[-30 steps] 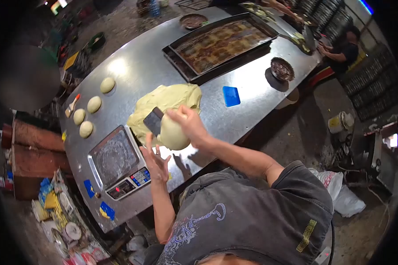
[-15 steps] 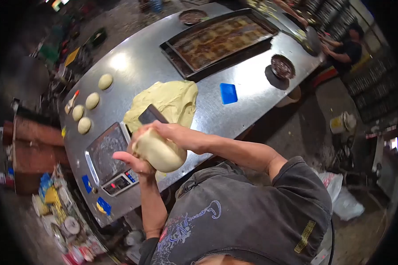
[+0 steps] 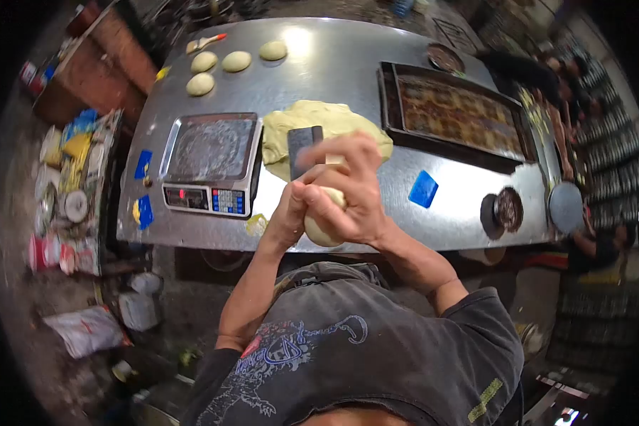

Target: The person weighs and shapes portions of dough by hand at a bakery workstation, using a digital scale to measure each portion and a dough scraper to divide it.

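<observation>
A lump of pale yellow dough [image 3: 323, 231] is clasped between my two hands above the near table edge. My left hand [image 3: 289, 216] presses against its left side, with the thumb near the top. Curled over the right side and top is my right hand [image 3: 355, 192], its upper fingers blurred by motion and covering part of the lump. Just beyond the hands, a dark flat scraper blade [image 3: 302, 145] overlaps a large spread slab of dough [image 3: 358, 128]. To the left stands a digital scale [image 3: 213, 153] with a flour-dusted pan.
Several round dough balls [image 3: 236, 62] and a brush [image 3: 204, 44] sit at the far left. On the right are a large baking tray [image 3: 397, 131], a blue plastic scraper [image 3: 423, 189] and a dark round dish [image 3: 508, 209]. People work beyond the table's right end.
The view has turned toward the table. My hands, previously apart around an exposed dough lump, have come together over it, covering more of it.
</observation>
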The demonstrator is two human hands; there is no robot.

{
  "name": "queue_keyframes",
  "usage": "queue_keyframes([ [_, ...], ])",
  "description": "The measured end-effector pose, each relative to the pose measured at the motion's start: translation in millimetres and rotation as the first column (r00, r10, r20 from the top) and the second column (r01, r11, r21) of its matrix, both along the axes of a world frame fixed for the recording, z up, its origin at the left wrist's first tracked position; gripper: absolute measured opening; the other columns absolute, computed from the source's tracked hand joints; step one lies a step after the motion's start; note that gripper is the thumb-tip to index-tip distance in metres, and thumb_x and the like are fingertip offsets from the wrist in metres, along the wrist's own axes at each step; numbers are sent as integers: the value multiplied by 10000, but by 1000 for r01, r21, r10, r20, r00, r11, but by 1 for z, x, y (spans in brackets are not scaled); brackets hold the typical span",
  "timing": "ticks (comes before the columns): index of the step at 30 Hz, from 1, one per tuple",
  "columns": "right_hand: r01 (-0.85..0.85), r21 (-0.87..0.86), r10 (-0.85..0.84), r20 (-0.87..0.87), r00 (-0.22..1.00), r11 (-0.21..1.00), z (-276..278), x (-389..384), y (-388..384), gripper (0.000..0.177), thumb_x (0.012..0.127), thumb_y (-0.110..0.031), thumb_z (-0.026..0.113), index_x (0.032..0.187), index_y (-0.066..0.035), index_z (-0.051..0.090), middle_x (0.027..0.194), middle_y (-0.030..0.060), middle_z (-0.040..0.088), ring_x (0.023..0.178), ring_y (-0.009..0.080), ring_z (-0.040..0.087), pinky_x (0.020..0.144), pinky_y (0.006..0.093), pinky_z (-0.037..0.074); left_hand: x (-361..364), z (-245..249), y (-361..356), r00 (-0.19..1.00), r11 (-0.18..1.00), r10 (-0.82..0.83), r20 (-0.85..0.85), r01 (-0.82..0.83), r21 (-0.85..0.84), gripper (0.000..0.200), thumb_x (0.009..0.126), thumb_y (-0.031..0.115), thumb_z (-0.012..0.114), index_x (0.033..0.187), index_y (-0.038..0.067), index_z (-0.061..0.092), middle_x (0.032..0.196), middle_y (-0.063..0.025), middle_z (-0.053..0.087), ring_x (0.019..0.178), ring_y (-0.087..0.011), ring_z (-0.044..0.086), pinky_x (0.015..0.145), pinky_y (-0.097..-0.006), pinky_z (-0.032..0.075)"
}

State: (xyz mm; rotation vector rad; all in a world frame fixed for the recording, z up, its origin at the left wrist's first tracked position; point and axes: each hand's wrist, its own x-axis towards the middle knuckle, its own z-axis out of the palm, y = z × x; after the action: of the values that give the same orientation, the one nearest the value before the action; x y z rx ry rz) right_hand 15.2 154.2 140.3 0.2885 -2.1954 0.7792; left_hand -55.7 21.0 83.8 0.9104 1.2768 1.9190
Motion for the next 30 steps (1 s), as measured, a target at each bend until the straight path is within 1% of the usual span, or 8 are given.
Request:
queue_keyframes([
  [7, -402, -712, 757, 279, 590, 576, -42, -26, 3, 876, 928, -668, 501, 1494, -15, 361, 1557, 203, 308, 1459, 336, 289, 1188, 440, 233, -22, 29, -28, 535, 942, 298, -790, -298, 153, 668, 1037, 586, 314, 811, 70, 672, 903, -40, 657, 1073, -271, 625, 1133, -504, 281],
  [13, 407, -890, 973, -141, 186, -206, -27, -54, -36, 1061, 841, -884, 315, 1279, 55, 546, 1112, 349, 640, 1000, 428, 673, 850, 469, 571, -88, 57, -85, 400, 773, 520, -754, -596, 217, 741, 1030, 625, 209, 1120, 0, 597, 1267, -133, 601, 1254, -292, 526, 1157, -471, 225],
  [16, -98, -927, 684, -335, 648, -362, 20, -95, -17, 893, 932, -772, 312, 1251, 22, 567, 1151, 295, 635, 1029, 460, 647, 826, 549, 570, -115, 48, -122, 389, 462, 880, -272, -835, 299, 607, 1084, 440, 238, 1207, -45, 582, 1196, -174, 637, 1180, -276, 566, 1080, -403, 372],
  [17, -302, -907, 527, -418, 740, -295, 45, -112, -14, 813, 969, -715, 308, 1310, -11, 528, 1241, 242, 602, 1097, 428, 632, 867, 559, 577, -115, 45, -129, 329, 372, 927, -179, -868, 329, 554, 1084, 389, 267, 1132, -41, 612, 1130, -166, 651, 1121, -253, 584, 1053, -392, 395],
  [18, -229, -887, 58, -225, 973, 401, 62, -137, -34, 730, 1005, -636, 307, 1359, -21, 478, 1263, 227, 584, 1150, 387, 616, 911, 558, 576, -117, 35, -142, 319, 394, 908, -271, -871, 293, 526, 1081, 385, 294, 1102, -43, 600, 1109, -163, 641, 1096, -248, 588, 1059, -413, 401],
  [20, -2, -318, -206, -621, 756, 948, 29, -222, 2, 500, 1065, -373, 339, 1412, -24, 426, 1389, 201, 494, 1248, 362, 546, 993, 533, 524, -121, 18, -161, 355, 454, 862, -361, -858, 241, 453, 1074, 326, 340, 1034, -41, 603, 1036, -145, 645, 1030, -241, 603, 1030, -417, 427],
  [23, 234, -268, -295, -217, 930, 935, -28, -285, 15, 316, 1053, -254, 461, 1227, -75, 653, 1367, 138, 554, 1324, 320, 437, 1155, 446, 261, -126, 6, -177, 415, 518, 819, -397, -833, 197, 361, 1066, 207, 385, 953, -33, 631, 917, -112, 673, 936, -231, 628, 952, -388, 472],
  [30, 555, -633, -346, 434, 832, 540, -205, -181, 59, 299, 1031, -227, 475, 978, 29, 619, 908, 93, 623, 866, 194, 578, 830, 335, 464, -147, -60, -271, 175, 171, 958, -227, -985, -38, 321, 1058, 249, 459, 980, -16, 621, 921, -83, 624, 897, -193, 604, 907, -358, 501],
])
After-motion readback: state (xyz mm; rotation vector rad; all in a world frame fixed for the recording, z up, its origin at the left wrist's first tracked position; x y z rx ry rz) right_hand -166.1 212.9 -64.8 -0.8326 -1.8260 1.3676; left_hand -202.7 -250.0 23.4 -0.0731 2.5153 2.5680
